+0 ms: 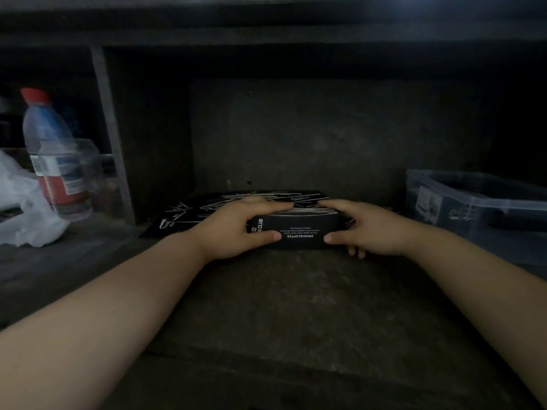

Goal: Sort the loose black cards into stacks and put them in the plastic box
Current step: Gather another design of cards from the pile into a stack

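The stack of black cards (299, 229) sits on the dark shelf (296, 306), just in front of the loose cards (225, 204). The left hand (236, 229) and right hand (367, 229) pinch its ends, fingers curled over, probably squaring the edges. The plastic box (473, 202) waits to the stack's right.

Views: one. Head camera, wide-angle, worn by the person; faced forward and down into a dim shelf recess. Range: close. Both forearms entered from the lower corners; left hand (233, 229) and right hand (370, 229) gripped the card stack (302, 232) near frame centre. Plastic box (473, 208) lay at the right edge, bottle (53, 161) at the left edge; outer margins blurred.
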Demonstrator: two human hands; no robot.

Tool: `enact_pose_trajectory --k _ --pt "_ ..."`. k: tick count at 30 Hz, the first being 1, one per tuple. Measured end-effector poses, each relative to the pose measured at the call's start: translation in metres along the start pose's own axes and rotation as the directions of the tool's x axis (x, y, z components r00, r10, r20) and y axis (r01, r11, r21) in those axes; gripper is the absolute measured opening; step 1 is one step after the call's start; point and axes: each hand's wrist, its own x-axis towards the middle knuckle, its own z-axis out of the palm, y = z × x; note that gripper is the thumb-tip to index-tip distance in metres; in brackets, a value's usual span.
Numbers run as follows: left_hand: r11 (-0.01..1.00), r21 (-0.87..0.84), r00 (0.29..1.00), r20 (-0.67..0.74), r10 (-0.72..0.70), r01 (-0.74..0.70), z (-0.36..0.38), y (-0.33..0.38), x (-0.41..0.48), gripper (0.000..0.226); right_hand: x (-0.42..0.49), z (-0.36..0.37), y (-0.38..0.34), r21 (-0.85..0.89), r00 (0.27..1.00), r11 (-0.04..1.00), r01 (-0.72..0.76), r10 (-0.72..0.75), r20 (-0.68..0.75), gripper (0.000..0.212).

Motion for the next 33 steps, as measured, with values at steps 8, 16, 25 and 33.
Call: enact_pose_trajectory --k 8,16,25,33 --pt "0.999 -0.039 1.000 -0.003 0.004 -0.004 0.000 0.003 -0.001 0.058 0.003 0.002 0.000 -0.017 0.966 0.988 0.150 -0.151 -0.208 0.041" --pt "0.998 -0.055 0.998 -0.054 -0.024 0.021 0.004 0.002 0.001 0.061 0.006 0.014 -0.020 -0.360 0.829 0.884 0.300 -0.428 -0.360 0.015" --pt "0.897 -0.417 0.988 0.011 -0.156 0.146 0.003 0.002 0.001 0.050 0.005 0.012 -0.021 -0.473 0.766 0.811 0.345 -0.534 -0.358 0.007" --pt "0.873 -0.448 0.981 0.073 -0.178 0.192 0.003 0.002 0.003 0.050 -0.005 -0.021 -0.002 -0.151 0.932 0.952 0.265 -0.293 -0.214 0.006"
